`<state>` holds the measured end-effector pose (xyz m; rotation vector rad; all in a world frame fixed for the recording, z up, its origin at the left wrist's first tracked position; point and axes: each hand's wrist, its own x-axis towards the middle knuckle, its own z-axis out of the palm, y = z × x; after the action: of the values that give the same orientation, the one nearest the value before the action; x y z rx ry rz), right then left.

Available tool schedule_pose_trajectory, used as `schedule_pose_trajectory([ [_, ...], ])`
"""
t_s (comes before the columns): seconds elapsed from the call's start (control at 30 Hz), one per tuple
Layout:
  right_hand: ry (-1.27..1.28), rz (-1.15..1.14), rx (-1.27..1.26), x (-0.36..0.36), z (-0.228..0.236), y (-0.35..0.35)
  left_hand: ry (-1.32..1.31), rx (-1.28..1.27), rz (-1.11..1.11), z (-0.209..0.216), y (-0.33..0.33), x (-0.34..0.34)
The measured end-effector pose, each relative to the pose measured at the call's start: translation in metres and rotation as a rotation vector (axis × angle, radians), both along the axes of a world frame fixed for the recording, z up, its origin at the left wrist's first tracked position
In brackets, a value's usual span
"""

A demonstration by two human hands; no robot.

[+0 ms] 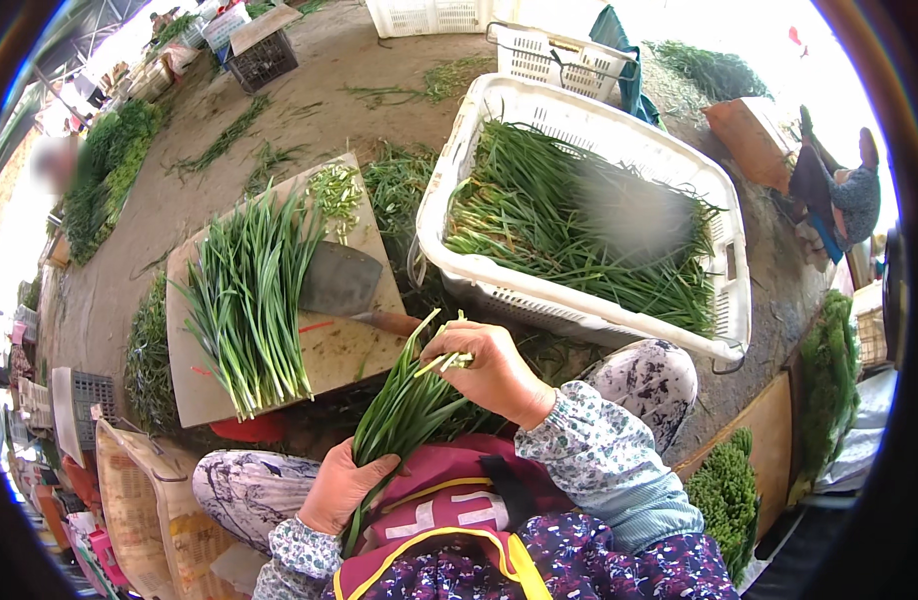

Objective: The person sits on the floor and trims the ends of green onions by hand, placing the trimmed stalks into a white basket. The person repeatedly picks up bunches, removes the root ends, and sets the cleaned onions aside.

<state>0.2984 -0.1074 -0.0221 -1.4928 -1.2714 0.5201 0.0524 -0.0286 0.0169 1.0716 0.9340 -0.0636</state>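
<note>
Head view, item one: a bunch of green chives (404, 410) lies across my lap, my left hand (341, 487) closed round its leafy end and my right hand (487, 372) pinching the pale stem ends with curled fingers. Item two: a cleaver (341, 281) and a cut chive pile (247, 300) rest on the board (344, 355), beside the white crate (579, 300) of chives. I judge the step to be gathering and evening the stems; next calls for squaring the ends.

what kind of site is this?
Probably an open-air vegetable sorting or packing yard. The ground is bare dirt strewn with greens, a white plastic crate holds long green chives, and more lie on a board beside a cleaver. Both hands, left hand and right hand, hold a chive bunch.
</note>
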Motion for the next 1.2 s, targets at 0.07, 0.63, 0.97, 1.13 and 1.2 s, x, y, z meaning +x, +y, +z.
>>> schedule_pose_trajectory([
  [0.07, -0.123, -0.048, -0.046, -0.005, 0.002, -0.004, 0.005, 0.010, -0.005, -0.003, -0.001, 0.000],
  [0.63, 0.600, 0.193, -0.204, -0.018, -0.010, -0.009, -0.347, 0.094, 0.184, 0.009, 0.030, 0.007],
  [0.97, 1.142, 0.034, 0.118, 0.007, 0.020, 0.016, -0.368, 0.695, -0.204, -0.045, 0.016, 0.044],
  [1.13, 1.053, -0.012, 0.043, 0.016, 0.046, 0.020, -0.360, 0.762, -0.261, -0.029, 0.020, 0.059],
  [1.2, 1.045, -0.080, 0.032, 0.019, 0.066, 0.019, -0.366, 0.783, -0.311, -0.018, 0.024, 0.063],
])
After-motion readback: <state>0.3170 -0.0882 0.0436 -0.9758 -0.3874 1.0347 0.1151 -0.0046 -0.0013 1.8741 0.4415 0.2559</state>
